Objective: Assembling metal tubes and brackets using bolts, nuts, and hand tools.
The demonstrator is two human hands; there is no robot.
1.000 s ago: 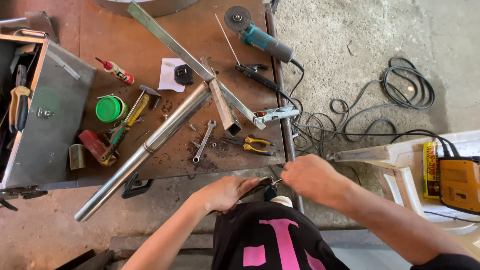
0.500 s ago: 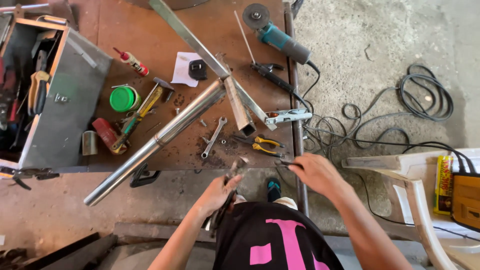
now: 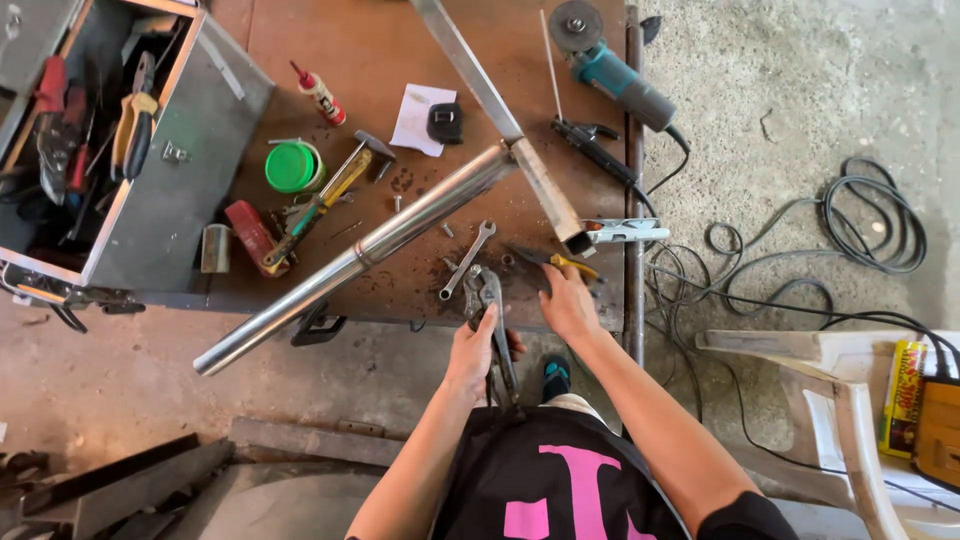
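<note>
Rusty brown steel bench point(image 3: 330, 40) over a concrete floor, cluttered with tools. Left hand point(image 3: 474, 345) at 6 o'clock off the bench edge, grip clamped around the handles of grey locking pliers point(image 3: 490, 310), jaws pointing to 12 o'clock over the bench front. Right hand point(image 3: 566, 300) just to 3 o'clock of it, grip apart, fingertips resting on yellow-handled pliers point(image 3: 560, 262) lying on the bench. Small open-end wrench point(image 3: 467, 259) at 12 o'clock from the left hand, near the locking pliers' jaws. Long shiny steel pipe point(image 3: 350, 260) slanting from bench centre toward 8 o'clock, overhanging the edge. Flat steel bar point(image 3: 495, 110) crossing toward 12 o'clock. Blue angle grinder point(image 3: 610, 70) at 1 o'clock, green lid point(image 3: 292, 166) and yellow hammer point(image 3: 325, 195) at 10 o'clock, open grey toolbox point(image 3: 160, 215) at 9 o'clock. Black cables point(image 3: 870, 230) coiled on the floor at 3 o'clock, white plastic chair point(image 3: 850, 400) at 4 o'clock.
</note>
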